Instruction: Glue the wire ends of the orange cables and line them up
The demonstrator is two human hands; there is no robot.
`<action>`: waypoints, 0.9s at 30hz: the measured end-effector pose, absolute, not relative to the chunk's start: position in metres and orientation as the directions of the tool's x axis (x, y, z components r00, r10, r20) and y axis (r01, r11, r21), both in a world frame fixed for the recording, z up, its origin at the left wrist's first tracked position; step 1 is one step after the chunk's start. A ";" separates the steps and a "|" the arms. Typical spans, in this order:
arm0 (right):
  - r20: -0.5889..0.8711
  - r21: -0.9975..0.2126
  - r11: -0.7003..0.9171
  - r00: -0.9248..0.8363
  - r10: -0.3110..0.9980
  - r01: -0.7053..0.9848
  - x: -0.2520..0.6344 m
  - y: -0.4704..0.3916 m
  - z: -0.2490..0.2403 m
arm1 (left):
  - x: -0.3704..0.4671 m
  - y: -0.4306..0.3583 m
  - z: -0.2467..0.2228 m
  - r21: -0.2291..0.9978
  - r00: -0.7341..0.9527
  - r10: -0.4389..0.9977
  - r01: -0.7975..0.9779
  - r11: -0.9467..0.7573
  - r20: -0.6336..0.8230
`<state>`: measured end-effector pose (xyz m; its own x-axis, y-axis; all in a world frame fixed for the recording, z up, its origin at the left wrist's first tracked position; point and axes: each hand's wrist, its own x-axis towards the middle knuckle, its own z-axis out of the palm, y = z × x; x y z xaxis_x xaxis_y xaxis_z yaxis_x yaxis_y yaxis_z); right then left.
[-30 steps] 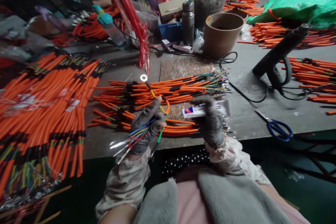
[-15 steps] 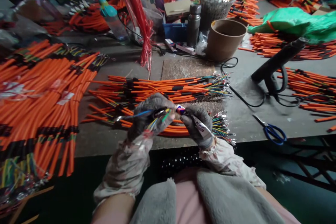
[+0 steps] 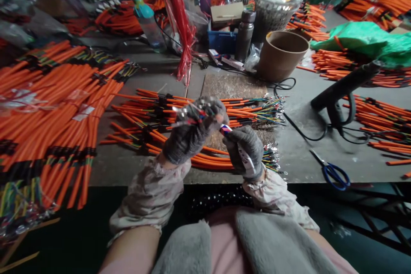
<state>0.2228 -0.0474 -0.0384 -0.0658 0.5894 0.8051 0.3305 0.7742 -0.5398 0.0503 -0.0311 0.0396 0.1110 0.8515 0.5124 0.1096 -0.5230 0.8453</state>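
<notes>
In a grey glove, my left hand (image 3: pixel 192 130) is closed round a bunch of thin coloured wires (image 3: pixel 195 113) with metal ends, blurred by motion. My right hand (image 3: pixel 245 150), also gloved, grips a slim white tube (image 3: pixel 246 160) whose blue, red and white end (image 3: pixel 225 129) points at my left fingers. Whether that end touches the wires is unclear. Beneath both hands, bundles of orange cables (image 3: pixel 208 158) with black bands and ring-ended wires lie across a worn brown board (image 3: pixel 234 86).
A large orange cable pile (image 3: pixel 48 115) covers the left. Blue-handled scissors (image 3: pixel 335 175) and a black heat gun (image 3: pixel 340 90) with its cord lie right. Behind are a brown bucket (image 3: pixel 282 55), a dark bottle (image 3: pixel 245 36) and hanging red strings (image 3: pixel 181 21). Two people sit across the table.
My left hand has moved up and turned, bringing the metal wire ends to the top. My right hand still grips the tube, slightly farther right. The whole view has shifted a little.
</notes>
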 end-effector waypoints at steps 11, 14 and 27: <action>-0.100 -0.932 -0.071 0.063 0.993 -0.356 0.279 -0.064 -0.047 | 0.092 -0.089 -0.004 0.260 0.638 0.348 0.230 -0.938 0.687; -0.130 -0.919 -0.136 -0.040 0.991 -0.370 0.278 -0.054 -0.042 | 0.092 -0.085 -0.003 0.246 0.664 0.346 0.243 -0.938 0.662; -0.075 -0.978 -0.148 -0.413 0.908 -0.148 0.306 -0.099 -0.055 | 0.051 -0.050 -0.059 0.512 0.370 0.682 0.461 -0.724 0.631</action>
